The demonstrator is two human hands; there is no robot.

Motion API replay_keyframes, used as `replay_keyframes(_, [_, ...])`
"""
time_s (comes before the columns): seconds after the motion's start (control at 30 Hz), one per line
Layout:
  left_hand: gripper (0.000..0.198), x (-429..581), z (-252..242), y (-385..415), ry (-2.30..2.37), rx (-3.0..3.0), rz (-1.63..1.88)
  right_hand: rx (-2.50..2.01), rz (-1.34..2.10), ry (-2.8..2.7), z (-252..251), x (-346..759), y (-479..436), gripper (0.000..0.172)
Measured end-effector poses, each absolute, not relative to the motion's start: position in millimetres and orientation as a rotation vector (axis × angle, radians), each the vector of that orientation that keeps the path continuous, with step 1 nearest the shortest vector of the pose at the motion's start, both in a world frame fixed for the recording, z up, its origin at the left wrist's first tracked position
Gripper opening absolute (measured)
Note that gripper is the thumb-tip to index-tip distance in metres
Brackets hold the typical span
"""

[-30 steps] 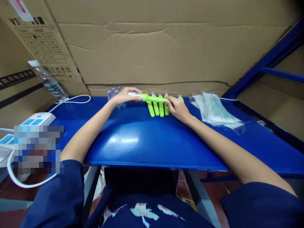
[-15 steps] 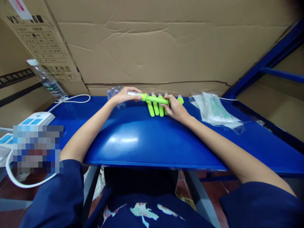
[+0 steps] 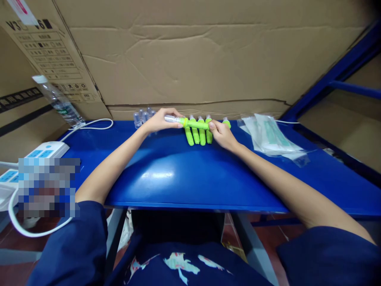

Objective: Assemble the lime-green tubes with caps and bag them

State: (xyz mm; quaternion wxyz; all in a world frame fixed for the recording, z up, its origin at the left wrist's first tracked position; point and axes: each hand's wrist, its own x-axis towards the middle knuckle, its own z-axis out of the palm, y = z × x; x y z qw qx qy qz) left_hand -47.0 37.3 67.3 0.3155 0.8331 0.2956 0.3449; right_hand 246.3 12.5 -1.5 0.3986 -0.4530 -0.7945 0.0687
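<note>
Held green tube (image 3: pixel 197 125) sits between the two hands, long axis running left to right, dipping slightly toward the right. Clear end (image 3: pixel 172 118) points at the left hand (image 3: pixel 163 120), green end at the right hand (image 3: pixel 220 133). Both hands about equally near, one at each end.

Left hand: thumb and fingers pinched around the clear end, back of hand up. Right hand: curled over the green end, thumb along it; tip hidden, so cannot tell how far it reaches into the palm.

Below and behind, a row of four green tubes (image 3: pixel 195 137) on the desk (image 3: pixel 166 190), lying roughly back to front, so the held tube crosses their line. Contact with the row: cannot tell. A lone green tube (image 3: pixel 226 122) lies just beyond the right hand; clear caps (image 3: pixel 145 116) stand behind the left wrist.

Against half a second ago: held tube and left hand a little further right; right hand's fingers more tightly folded; more of the clear caps showing. Row looks unmoved.
</note>
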Motion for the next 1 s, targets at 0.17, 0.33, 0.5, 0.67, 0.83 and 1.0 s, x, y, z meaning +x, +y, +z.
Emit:
replay_keyframes(0.17, [0.056,-46,62,42,0.860,1.951,0.888,-1.126,0.235,-1.975,3,245,10,0.061])
replay_keyframes(0.33, [0.052,-49,59,44,0.905,1.678,0.870,-1.024,0.094,-2.059,3,238,6,0.055])
replay_keyframes(0.5, [0.053,-51,60,45,0.909,1.672,0.826,-1.033,-0.084,-2.059,2,235,0,0.041])
replay_keyframes(0.67, [0.049,-48,60,43,0.903,1.833,0.859,-1.085,0.000,-1.972,5,231,-7,0.045])
replay_keyframes(0.83, [0.050,-44,64,36,0.849,2.078,0.911,-1.081,0.478,-1.920,15,234,-5,0.058])
replay_keyframes(1.0, [0.052,-38,76,24,0.746,2.302,0.954,-1.045,1.322,-1.758,23,246,3,0.054])
